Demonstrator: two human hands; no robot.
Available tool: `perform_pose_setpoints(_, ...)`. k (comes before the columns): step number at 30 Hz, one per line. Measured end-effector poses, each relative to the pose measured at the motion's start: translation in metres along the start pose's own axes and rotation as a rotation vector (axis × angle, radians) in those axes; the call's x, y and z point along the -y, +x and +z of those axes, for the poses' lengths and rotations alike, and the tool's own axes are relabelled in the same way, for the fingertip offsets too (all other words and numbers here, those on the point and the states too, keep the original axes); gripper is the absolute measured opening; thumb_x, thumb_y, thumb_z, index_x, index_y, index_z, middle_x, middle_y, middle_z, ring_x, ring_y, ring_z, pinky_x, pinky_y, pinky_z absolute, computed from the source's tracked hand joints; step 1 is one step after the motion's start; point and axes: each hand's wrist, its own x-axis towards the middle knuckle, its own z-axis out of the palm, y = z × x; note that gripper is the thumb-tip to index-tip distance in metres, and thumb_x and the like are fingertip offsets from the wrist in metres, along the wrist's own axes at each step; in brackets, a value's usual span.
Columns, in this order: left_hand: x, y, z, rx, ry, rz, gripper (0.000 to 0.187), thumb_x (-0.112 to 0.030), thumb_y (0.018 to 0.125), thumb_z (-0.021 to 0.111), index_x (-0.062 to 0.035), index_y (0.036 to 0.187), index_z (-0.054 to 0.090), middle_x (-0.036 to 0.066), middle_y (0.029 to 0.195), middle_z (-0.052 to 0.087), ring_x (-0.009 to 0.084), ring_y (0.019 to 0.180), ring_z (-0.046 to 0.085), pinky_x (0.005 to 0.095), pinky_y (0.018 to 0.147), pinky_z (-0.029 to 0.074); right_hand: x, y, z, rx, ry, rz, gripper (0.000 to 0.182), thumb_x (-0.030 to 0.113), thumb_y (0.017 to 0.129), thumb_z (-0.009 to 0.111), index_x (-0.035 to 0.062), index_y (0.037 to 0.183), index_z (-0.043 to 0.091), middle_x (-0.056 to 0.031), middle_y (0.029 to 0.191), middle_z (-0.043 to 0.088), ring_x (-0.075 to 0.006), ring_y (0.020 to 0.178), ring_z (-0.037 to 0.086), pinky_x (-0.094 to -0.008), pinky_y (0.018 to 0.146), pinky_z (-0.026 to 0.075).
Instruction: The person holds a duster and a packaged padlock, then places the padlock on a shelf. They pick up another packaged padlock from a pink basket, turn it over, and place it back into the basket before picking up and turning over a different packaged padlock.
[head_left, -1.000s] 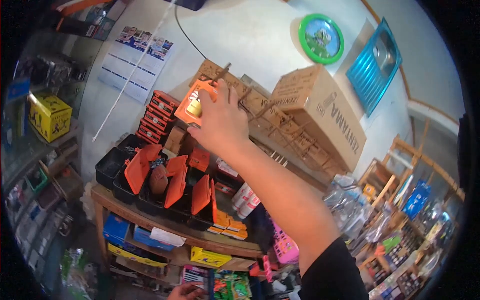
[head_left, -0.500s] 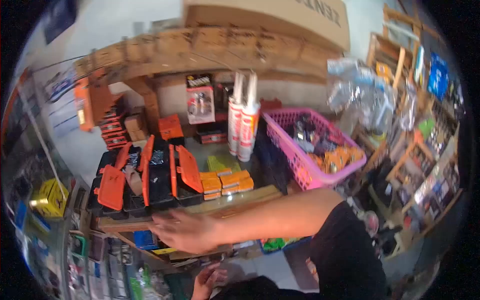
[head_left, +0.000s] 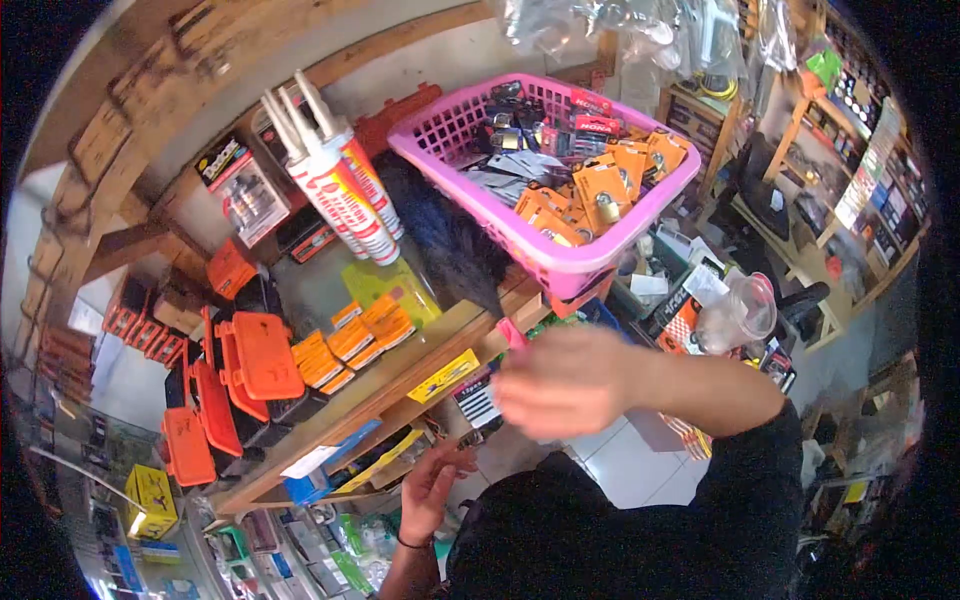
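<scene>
My right hand (head_left: 560, 385), blurred by motion, hovers in front of the wooden shelf's edge (head_left: 410, 370), its fingers bent downward. A small bright pink piece (head_left: 511, 333) shows right at its upper side; I cannot tell whether the hand holds it. Above this hand stands a pink plastic basket (head_left: 570, 262) filled with orange-carded packs (head_left: 605, 195) and silver packets (head_left: 510, 175). Low and nearer my body, my left hand (head_left: 430, 492) has its fingers apart and slightly curved, with nothing in it. A dark band circles that wrist.
Silicone tubes (head_left: 345, 195) stand on the shelf behind small orange boxes (head_left: 355, 340). Orange-lidded black organisers (head_left: 262, 355) stand open at the left. A yellow box (head_left: 152, 500) sits lower left. A clear plastic tub (head_left: 738, 315) and mixed goods crowd the right.
The view has swung right and closer to the basket. My right hand has moved away from in front of the organisers to below the basket. More of my left hand shows.
</scene>
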Motion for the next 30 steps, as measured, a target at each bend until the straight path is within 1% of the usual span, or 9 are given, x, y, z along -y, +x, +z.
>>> perform_pose_setpoints(4,-0.055,0.044,0.038,0.107,0.068,0.063,0.034,-0.014,0.086,0.05,0.0019,0.116,0.045,0.014,0.098,0.059,0.0212,0.088,0.058,0.0329,0.082,0.043,-0.063,-0.015,-0.057,-0.01,-0.156,0.434,0.009,0.017,0.067,0.059,0.0082,0.069,0.056,-0.0039,0.068,0.054,-0.0212,0.056,0.054,-0.0334,0.047,0.042)
perform_pose_setpoints(8,-0.113,0.098,0.085,0.249,0.337,0.611,0.023,-0.006,0.078,0.054,0.0035,0.098,0.057,0.016,0.087,0.062,0.0257,0.083,0.06,0.0338,0.076,0.046,-0.118,-0.051,-0.058,-0.083,-0.11,0.642,0.007,0.009,0.071,0.06,0.0036,0.074,0.057,-0.0074,0.068,0.057,-0.0198,0.053,0.055,-0.0292,0.044,0.041)
perform_pose_setpoints(10,-0.146,0.132,0.106,0.273,0.504,0.875,0.02,-0.007,0.076,0.055,0.0034,0.092,0.059,0.015,0.083,0.063,0.0273,0.079,0.061,0.0334,0.074,0.046,-0.124,-0.065,-0.049,0.006,-0.061,0.996,0.008,0.009,0.073,0.06,0.003,0.076,0.057,-0.0082,0.064,0.055,-0.0199,0.05,0.054,-0.0294,0.044,0.04)
perform_pose_setpoints(13,-0.179,0.189,0.131,0.12,0.813,1.058,0.019,-0.005,0.075,0.053,0.0034,0.091,0.059,0.013,0.084,0.063,0.025,0.079,0.061,0.0312,0.073,0.045,-0.122,-0.065,-0.046,-0.115,-0.035,0.971,0.006,0.006,0.072,0.06,0.0023,0.074,0.055,-0.0081,0.06,0.052,-0.0165,0.044,0.049,-0.0263,0.042,0.037)
perform_pose_setpoints(15,-0.175,0.231,0.149,-0.03,0.596,0.716,0.033,-0.004,0.073,0.051,0.0002,0.106,0.052,0.013,0.098,0.058,0.0195,0.09,0.057,0.0292,0.075,0.043,-0.122,-0.064,-0.046,-0.225,0.024,1.047,0.007,0.003,0.071,0.06,0.0018,0.072,0.053,-0.0064,0.059,0.05,-0.0136,0.042,0.044,-0.024,0.04,0.033)
perform_pose_setpoints(18,-0.156,0.275,0.137,0.066,1.088,0.502,0.041,-0.008,0.071,0.058,-0.0019,0.11,0.049,0.017,0.102,0.055,0.0279,0.094,0.054,0.0327,0.079,0.042,-0.126,-0.065,-0.046,-0.274,0.06,1.053,0.007,0.003,0.071,0.06,0.0018,0.072,0.053,-0.0061,0.059,0.05,-0.0132,0.042,0.044,-0.0239,0.04,0.033)
perform_pose_setpoints(23,-0.158,0.28,0.143,0.165,1.388,0.577,0.024,-0.011,0.065,0.061,-0.0019,0.087,0.055,0.016,0.088,0.052,0.0336,0.083,0.051,0.0372,0.075,0.042,-0.127,-0.066,-0.046,-0.332,0.072,1.045,0.006,0.003,0.073,0.058,0.0005,0.072,0.053,-0.0061,0.06,0.051,-0.0127,0.042,0.043,-0.0235,0.041,0.033)
perform_pose_setpoints(28,-0.151,0.286,0.134,0.163,1.489,0.539,0.022,-0.014,0.064,0.063,-0.0023,0.081,0.057,0.017,0.08,0.055,0.0358,0.078,0.053,0.0406,0.068,0.043,-0.127,-0.066,-0.048,-0.266,0.088,1.037,0.006,0.004,0.074,0.057,0.0,0.073,0.054,-0.0054,0.059,0.051,-0.0112,0.043,0.044,-0.0226,0.042,0.034)
perform_pose_setpoints(30,-0.153,0.287,0.135,0.212,1.524,0.38,0.02,-0.014,0.063,0.062,-0.0016,0.078,0.057,0.017,0.075,0.056,0.0367,0.072,0.054,0.0417,0.062,0.044,-0.128,-0.064,-0.048,-0.273,0.092,1.047,0.005,0.003,0.074,0.057,-0.0001,0.073,0.054,-0.0047,0.058,0.05,-0.011,0.044,0.044,-0.0222,0.043,0.034)
